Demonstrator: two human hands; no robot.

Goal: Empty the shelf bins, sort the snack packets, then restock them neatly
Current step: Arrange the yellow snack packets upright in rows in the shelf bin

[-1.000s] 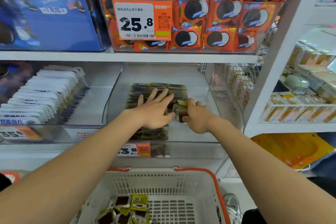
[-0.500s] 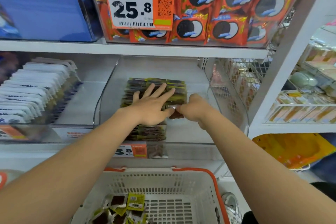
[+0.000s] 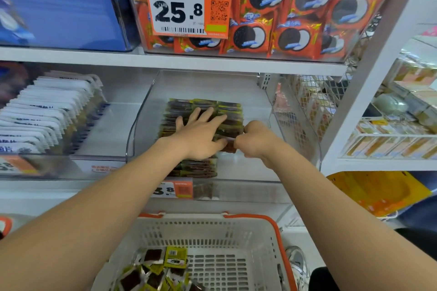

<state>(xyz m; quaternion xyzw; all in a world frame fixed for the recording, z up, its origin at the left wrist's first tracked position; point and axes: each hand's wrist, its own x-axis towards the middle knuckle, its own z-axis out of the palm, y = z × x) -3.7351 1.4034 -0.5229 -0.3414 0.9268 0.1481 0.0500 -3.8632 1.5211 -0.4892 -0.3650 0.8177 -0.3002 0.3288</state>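
Restocking: left hand [image 3: 201,139] flat, fingers [image 3: 208,113] spread, steadying packet row [image 3: 227,107] in clear bin [image 3: 146,111]; right hand [image 3: 256,140] pinches one packet [image 3: 230,147] at row's right edge. Best tucked flush with neighbours. More wait in basket [image 3: 272,231].

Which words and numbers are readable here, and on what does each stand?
"25.8": upper price tag on the cookie bin.
"奥利奥夹心饼干原味": same tag.
"3.8": lower price tag, its left part behind the left forearm.
Too blurred: blue box label, white packets, basket packets, small tag print.
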